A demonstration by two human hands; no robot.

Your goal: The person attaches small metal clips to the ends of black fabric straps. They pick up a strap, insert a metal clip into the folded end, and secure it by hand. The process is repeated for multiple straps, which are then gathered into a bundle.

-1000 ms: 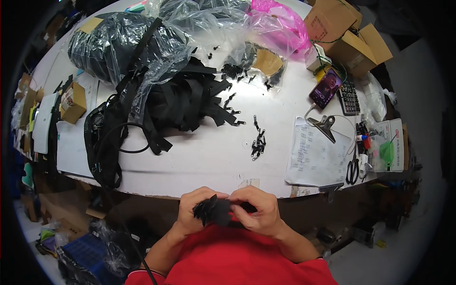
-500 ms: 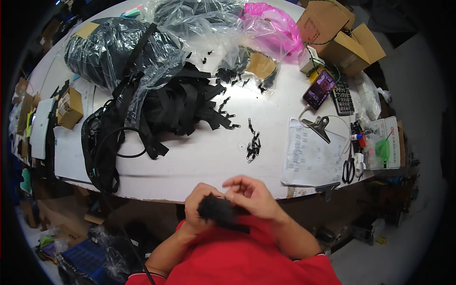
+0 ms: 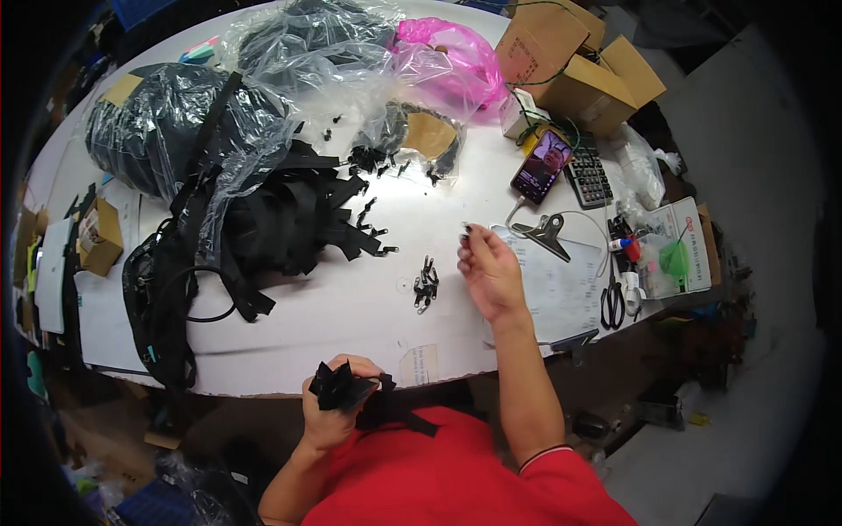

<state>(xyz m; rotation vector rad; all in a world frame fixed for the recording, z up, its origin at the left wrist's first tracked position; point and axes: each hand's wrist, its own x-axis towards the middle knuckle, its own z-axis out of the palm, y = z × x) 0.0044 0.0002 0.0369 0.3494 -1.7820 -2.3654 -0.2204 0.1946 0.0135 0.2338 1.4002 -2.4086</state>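
Observation:
My left hand (image 3: 326, 422) is closed round a bundle of black zipper strips (image 3: 346, 386) at the table's front edge; the cut ends fan out above the fingers and a tail hangs toward my red shirt. My right hand (image 3: 491, 272) is raised over the table by the clipboard, its fingertips pinching a small dark zipper slider (image 3: 467, 230). Left of that hand lies a small heap of black zipper sliders (image 3: 426, 286) with metal pulls. Farther left, a large pile of black strips (image 3: 289, 215) spreads out, with several sliders along its right ends.
Plastic-wrapped black bundles (image 3: 184, 127) and a pink bag (image 3: 452, 61) stand at the back. To the right are an open carton (image 3: 605, 88), a phone (image 3: 541, 167), a calculator (image 3: 589, 181), a clipboard with paper (image 3: 557, 294) and scissors (image 3: 612, 302).
My right hand has left the bundle and moved up and right over the table, taking a slider from the heap's far end. My left hand keeps the strips, lower left. The whole view has shifted.

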